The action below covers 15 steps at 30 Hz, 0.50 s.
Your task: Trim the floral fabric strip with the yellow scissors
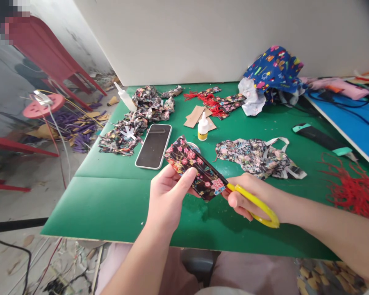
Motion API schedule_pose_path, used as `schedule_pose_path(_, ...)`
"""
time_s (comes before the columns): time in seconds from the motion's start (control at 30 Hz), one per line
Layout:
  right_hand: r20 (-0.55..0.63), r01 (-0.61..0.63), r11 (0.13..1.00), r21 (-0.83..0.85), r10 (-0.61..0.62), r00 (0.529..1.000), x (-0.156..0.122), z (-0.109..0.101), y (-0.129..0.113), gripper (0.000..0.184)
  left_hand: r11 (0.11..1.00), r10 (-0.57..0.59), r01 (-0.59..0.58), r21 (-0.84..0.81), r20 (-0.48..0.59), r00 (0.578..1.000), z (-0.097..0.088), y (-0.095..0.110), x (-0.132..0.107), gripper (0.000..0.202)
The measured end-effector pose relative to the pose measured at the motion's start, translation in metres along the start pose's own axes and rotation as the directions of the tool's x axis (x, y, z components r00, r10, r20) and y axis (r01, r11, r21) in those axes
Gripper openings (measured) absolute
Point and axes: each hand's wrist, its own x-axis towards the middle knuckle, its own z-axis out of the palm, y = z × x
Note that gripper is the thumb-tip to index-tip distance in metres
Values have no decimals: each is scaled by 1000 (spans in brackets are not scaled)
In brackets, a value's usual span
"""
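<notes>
Head view shows me my left hand (166, 196), grip pinched on the floral fabric strip (195, 168) above the near worktop (110, 200), and my right hand (249, 200), grip closed around yellow scissors (242, 191) at its right end, the cut seemingly barely begun.

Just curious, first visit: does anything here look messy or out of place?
Floral offcuts lie heaped beside a phone on the green table, and purple scraps litter the floor at left. Nothing looks spilled or broken.
</notes>
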Motion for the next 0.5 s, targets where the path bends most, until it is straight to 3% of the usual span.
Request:
schedule_pose_path(0.2, 92, 100, 970, -220, -81, 992, -6, -6, -12, 69, 999, 16, -18, -43, -40, 999, 1, -2, 0, 8)
schedule_pose_path(0.5, 160, 194, 938, -287, -152, 975, -5, -9, -16, 72, 1000, -5, 4, -26, -7, 1000, 0, -2, -1, 8)
